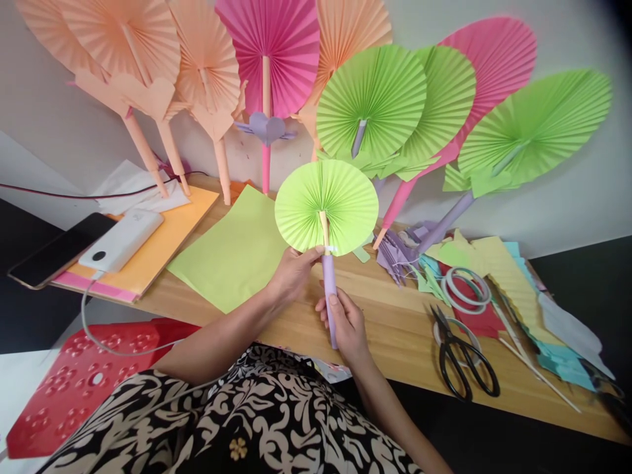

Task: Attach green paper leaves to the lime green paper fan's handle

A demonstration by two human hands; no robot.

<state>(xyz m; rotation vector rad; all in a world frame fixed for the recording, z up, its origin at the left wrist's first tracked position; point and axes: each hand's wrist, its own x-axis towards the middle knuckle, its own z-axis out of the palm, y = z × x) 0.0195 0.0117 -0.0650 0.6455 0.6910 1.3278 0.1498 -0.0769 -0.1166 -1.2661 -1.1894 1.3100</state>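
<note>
A paper fan (296,210) is held upright over the table, its head round, pleated and light green, its handle a rolled lilac paper tube. My left hand (295,273) pinches the top of the handle, where a small white strip lies across the base of the green pleats. Lower down, my right hand (347,322) wraps its fingers round the lilac tube. A cream-coloured stick runs from the tube up into the pleats. Behind my left forearm lies a flat sheet of light green paper (227,250).
Several finished-looking fans, including a pink fan (271,59), lean on the wall. At right are black scissors (457,359), tape rolls (467,289) and paper scraps (518,283). A white power bank (121,240) and phone (64,250) rest at left, above a red stool (93,368).
</note>
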